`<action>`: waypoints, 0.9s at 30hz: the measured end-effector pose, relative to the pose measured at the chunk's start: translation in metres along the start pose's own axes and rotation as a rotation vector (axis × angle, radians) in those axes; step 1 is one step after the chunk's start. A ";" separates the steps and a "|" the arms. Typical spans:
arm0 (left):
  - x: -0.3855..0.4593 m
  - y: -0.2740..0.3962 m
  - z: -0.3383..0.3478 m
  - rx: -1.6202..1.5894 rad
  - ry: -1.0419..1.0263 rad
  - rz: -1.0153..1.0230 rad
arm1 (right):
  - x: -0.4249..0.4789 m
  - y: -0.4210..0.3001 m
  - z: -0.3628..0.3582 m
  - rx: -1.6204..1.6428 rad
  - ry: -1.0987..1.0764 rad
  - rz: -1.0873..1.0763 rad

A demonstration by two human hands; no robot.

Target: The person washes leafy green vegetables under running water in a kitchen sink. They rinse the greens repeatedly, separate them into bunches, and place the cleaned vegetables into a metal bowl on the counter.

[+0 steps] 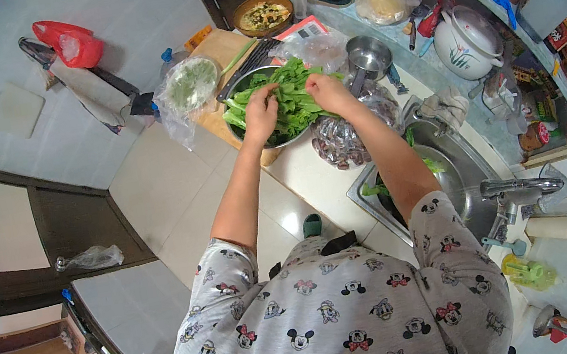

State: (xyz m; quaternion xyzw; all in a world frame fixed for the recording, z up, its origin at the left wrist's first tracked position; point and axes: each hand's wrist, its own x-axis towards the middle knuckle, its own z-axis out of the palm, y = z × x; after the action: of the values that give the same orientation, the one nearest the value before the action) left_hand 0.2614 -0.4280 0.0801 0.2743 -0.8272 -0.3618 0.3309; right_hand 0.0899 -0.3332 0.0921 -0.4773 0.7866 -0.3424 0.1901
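Leafy greens fill and overhang a metal bowl on the counter. On the left side of the pile lies my left hand, fingers curled at the leaves. My right hand is bent around leaves at the pile's right edge. Whether either hand grips any leaves cannot be made out, as the fingertips are partly hidden. A knife with a black handle lies behind the bowl's left rim. Beside my right forearm is a clear plastic bag of dark red items.
A wooden cutting board bears a plastic-covered bowl. Behind stands a brown bowl of food. To the right are a small saucepan, a lidded white pot and a steel sink with a metal basin, greens and a faucet.
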 end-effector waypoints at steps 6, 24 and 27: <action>0.013 -0.007 -0.002 -0.119 -0.050 0.127 | 0.008 0.007 -0.004 0.001 0.007 -0.078; 0.000 -0.030 -0.016 0.081 -0.188 0.022 | -0.040 -0.005 -0.024 -0.111 0.300 -0.230; -0.011 -0.031 -0.016 0.061 -0.051 0.013 | -0.082 -0.015 -0.077 -0.173 0.384 -0.201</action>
State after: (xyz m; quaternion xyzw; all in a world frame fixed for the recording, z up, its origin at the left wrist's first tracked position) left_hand 0.2873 -0.4453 0.0606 0.2698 -0.8477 -0.3413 0.3037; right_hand 0.0897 -0.2382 0.1545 -0.4938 0.7834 -0.3753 -0.0396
